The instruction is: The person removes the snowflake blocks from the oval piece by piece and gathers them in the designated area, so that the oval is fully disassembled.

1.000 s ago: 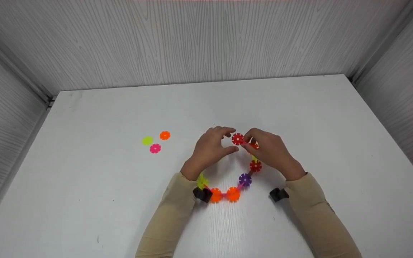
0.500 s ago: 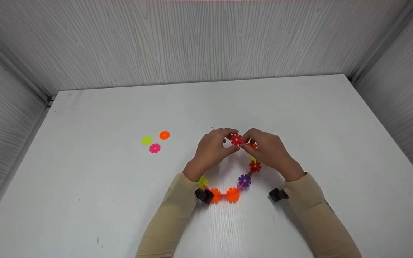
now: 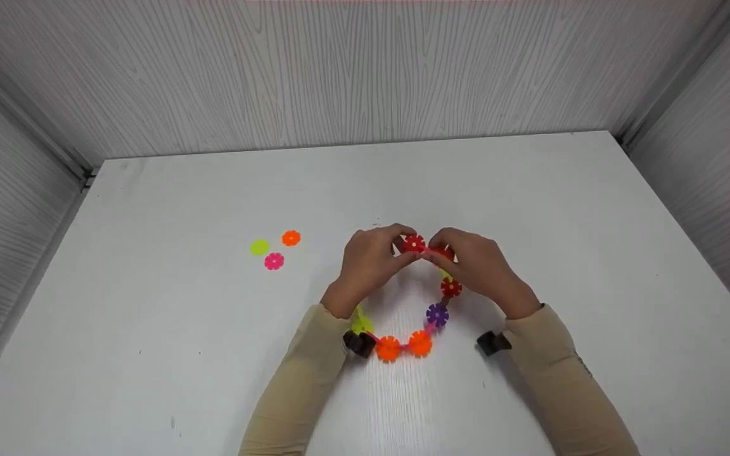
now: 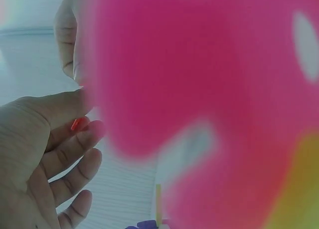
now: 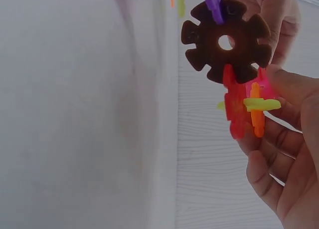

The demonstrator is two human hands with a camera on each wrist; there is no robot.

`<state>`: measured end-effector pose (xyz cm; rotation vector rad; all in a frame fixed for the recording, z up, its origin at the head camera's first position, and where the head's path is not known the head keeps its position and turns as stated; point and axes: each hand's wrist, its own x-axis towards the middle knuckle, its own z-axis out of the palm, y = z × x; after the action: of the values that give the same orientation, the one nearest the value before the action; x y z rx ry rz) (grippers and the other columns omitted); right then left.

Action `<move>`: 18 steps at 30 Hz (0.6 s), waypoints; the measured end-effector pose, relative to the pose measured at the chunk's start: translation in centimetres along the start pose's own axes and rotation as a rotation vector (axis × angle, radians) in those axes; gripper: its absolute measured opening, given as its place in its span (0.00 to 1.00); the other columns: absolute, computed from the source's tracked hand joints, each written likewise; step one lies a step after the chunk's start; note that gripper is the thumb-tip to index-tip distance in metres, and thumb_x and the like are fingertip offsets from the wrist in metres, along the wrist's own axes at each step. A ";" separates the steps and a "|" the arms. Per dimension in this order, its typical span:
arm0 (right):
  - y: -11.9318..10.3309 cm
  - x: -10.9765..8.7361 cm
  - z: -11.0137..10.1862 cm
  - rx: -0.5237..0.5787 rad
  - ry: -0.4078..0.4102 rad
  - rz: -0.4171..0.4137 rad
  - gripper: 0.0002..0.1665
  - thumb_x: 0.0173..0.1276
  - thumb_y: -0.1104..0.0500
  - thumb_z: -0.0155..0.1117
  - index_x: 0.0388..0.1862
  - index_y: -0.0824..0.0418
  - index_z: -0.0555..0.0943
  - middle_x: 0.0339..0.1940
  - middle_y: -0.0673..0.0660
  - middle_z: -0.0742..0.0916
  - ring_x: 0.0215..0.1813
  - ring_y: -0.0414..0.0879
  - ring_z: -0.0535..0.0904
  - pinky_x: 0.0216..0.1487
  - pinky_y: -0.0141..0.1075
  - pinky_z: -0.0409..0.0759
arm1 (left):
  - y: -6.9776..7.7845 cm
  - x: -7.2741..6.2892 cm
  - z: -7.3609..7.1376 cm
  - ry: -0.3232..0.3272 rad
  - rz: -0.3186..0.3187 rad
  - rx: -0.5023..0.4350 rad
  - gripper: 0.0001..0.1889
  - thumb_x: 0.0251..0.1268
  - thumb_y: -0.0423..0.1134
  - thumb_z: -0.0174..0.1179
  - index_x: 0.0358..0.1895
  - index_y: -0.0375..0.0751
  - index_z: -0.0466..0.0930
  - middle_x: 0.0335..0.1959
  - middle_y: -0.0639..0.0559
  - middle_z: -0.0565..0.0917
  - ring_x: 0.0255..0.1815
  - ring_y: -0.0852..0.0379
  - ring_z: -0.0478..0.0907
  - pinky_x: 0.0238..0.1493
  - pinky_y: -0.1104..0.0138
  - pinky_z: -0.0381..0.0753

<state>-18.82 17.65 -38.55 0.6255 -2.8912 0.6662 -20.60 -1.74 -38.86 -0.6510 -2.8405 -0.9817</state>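
Note:
Between the thumb and forefinger of my left hand [image 3: 370,261] I pinch a red notched disc [image 3: 414,243]. With my right hand [image 3: 480,266] I grip a pink disc [image 5: 266,88], joined edge-on beside the red one. From there a chain of slotted discs hangs in a loop: a dark red disc [image 3: 451,287], a purple disc [image 3: 437,315], an orange disc [image 3: 420,343] and a yellow-green disc [image 3: 362,325] are visible. My left wrist hides part of it. A brown disc [image 5: 227,39] shows in the right wrist view; a blurred pink disc [image 4: 199,64] fills much of the left.
Loose on the white table [image 3: 149,285], left of my hands, lie a yellow-green disc [image 3: 260,247], an orange disc [image 3: 291,238] and a pink disc [image 3: 274,261]. Wood-grain panels [image 3: 352,76] rise behind the table and on both sides.
My left thumb and forefinger have come together on the red disc, which stood apart from them at first. The red disc has shifted slightly left, and the chain's lower part has swung slightly right.

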 end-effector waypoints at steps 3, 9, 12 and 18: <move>-0.1 0.0 0.0 -0.005 -0.017 0.015 0.20 0.63 0.51 0.69 0.49 0.61 0.80 0.44 0.58 0.87 0.38 0.50 0.81 0.43 0.43 0.84 | 0.0 0.0 0.0 0.002 -0.009 0.010 0.20 0.60 0.51 0.66 0.54 0.49 0.82 0.38 0.54 0.88 0.31 0.58 0.76 0.44 0.65 0.74; -0.3 0.0 0.1 -0.021 0.015 -0.002 0.18 0.62 0.53 0.70 0.48 0.61 0.81 0.45 0.58 0.87 0.40 0.51 0.83 0.45 0.43 0.84 | 0.3 0.0 -0.1 -0.023 -0.018 0.007 0.21 0.61 0.49 0.65 0.57 0.49 0.80 0.40 0.53 0.88 0.33 0.57 0.77 0.44 0.65 0.76; -0.2 0.0 0.2 -0.023 0.067 -0.042 0.16 0.62 0.55 0.70 0.47 0.61 0.82 0.43 0.58 0.88 0.39 0.51 0.84 0.44 0.43 0.85 | 0.5 0.0 -0.1 -0.027 -0.004 0.025 0.23 0.61 0.47 0.66 0.60 0.51 0.79 0.41 0.54 0.87 0.33 0.57 0.77 0.44 0.65 0.77; 0.0 0.0 0.4 -0.004 0.146 -0.106 0.13 0.61 0.58 0.70 0.44 0.62 0.82 0.41 0.59 0.88 0.37 0.51 0.85 0.41 0.42 0.85 | 0.7 -0.1 -0.1 0.004 0.043 0.085 0.22 0.60 0.45 0.67 0.60 0.56 0.79 0.46 0.57 0.88 0.35 0.58 0.79 0.45 0.65 0.76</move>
<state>-18.77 17.46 -38.89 0.6939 -2.7038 0.6616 -20.22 -1.30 -38.40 -0.6970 -2.8341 -0.8502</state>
